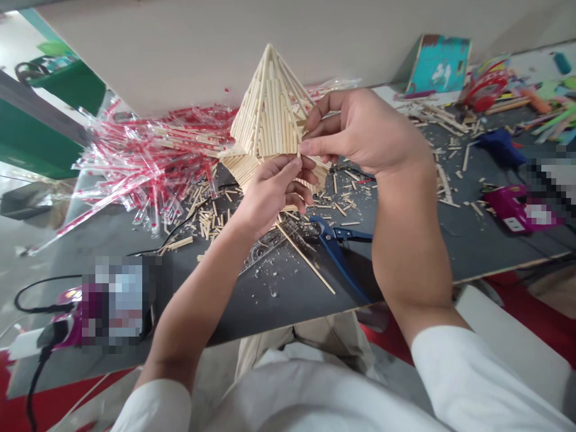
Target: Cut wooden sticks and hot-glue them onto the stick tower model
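A pyramid-shaped roof model built of pale wooden sticks [270,114] stands on the dark table [279,294] near the wall. My right hand [360,132] is at its right face, thumb and forefinger pinched on a short stick [299,150] pressed against the lower edge of the model. Just below it, my left hand [274,192] has its fingers curled, and its forefinger reaches up to touch the same stick and the model's base. A long loose stick [306,258] lies under my left wrist.
Blue-handled cutters [337,252] lie on the table beneath my right forearm. A heap of red-and-clear chopstick wrappers [148,156] fills the left. Stick offcuts [207,222] litter the surface. A purple glue gun [513,207] sits at the right, a cabled purple tool [67,318] at the left edge.
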The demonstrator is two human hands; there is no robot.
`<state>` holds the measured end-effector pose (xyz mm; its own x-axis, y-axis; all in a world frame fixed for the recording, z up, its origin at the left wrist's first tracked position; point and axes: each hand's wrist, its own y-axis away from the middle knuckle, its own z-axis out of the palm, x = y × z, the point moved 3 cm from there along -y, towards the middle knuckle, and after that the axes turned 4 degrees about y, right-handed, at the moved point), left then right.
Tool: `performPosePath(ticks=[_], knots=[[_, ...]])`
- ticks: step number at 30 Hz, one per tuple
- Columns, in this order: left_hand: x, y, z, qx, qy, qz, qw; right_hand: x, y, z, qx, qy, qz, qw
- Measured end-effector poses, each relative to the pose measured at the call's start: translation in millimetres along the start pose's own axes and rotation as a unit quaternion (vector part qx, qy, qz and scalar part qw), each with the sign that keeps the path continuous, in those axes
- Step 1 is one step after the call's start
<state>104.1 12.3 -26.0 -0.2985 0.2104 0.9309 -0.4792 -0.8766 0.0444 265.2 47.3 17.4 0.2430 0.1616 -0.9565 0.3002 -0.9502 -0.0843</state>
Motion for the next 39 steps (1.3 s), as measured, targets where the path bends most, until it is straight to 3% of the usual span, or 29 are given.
performPosePath(ticks=[7, 31, 39], knots=[[0.5, -2.7, -0.5, 0.033, 0.016, -0.011, 0.999, -2.1, 1.1, 0.6, 0.012, 0.023, 0.009, 1.0], [-7.9, -6.7, 1.4, 0.056, 0.097, -0.063, 0.992, -1.5, 4.1, -0.1, 0.0, 0.039, -0.022, 0.999], [-7.1, -6.6, 8.6, 0.08, 0.129, -0.039, 0.988, -4.9, 7.0, -2.9, 0.028, 0.101, -0.02, 0.994]])
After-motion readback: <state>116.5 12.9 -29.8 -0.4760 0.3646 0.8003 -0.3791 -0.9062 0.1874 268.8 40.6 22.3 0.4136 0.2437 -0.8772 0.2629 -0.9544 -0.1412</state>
